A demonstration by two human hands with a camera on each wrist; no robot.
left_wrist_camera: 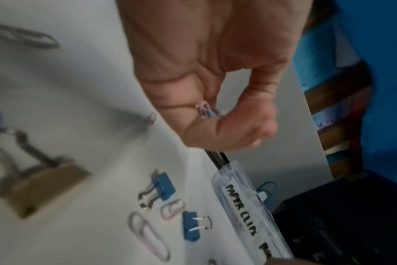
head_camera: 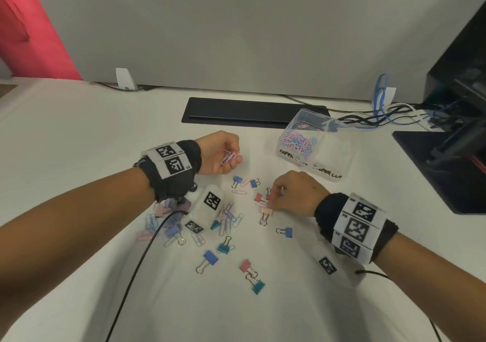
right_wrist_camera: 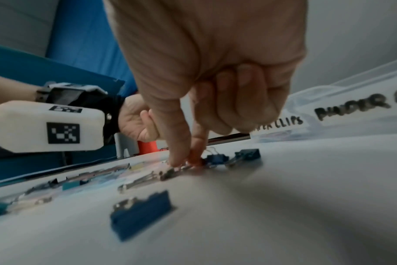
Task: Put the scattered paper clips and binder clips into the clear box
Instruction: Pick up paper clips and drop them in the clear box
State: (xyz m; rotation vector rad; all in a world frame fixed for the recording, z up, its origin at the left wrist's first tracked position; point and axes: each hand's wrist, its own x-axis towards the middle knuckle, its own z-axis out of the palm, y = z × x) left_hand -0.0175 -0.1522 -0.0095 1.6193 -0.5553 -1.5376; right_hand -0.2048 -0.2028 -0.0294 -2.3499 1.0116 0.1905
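Note:
My left hand (head_camera: 232, 157) hovers above the table, palm up, fingers curled round a small bunch of pink and purple paper clips (head_camera: 229, 158), which the left wrist view shows pinched against the thumb (left_wrist_camera: 205, 110). My right hand (head_camera: 271, 197) reaches down to the table and pinches a red binder clip (right_wrist_camera: 195, 159) between thumb and index finger. The clear box (head_camera: 338, 157) stands just behind the right hand. Its left compartment holds many paper clips (head_camera: 299, 142). Several binder clips (head_camera: 210, 257) and paper clips (head_camera: 228, 216) lie scattered in front of both hands.
A black slot cover (head_camera: 236, 111) lies behind the hands. A black stand base (head_camera: 441, 165) and tangled cables (head_camera: 389, 118) fill the right side. The left wrist camera's black cord (head_camera: 136, 276) runs over the table toward me.

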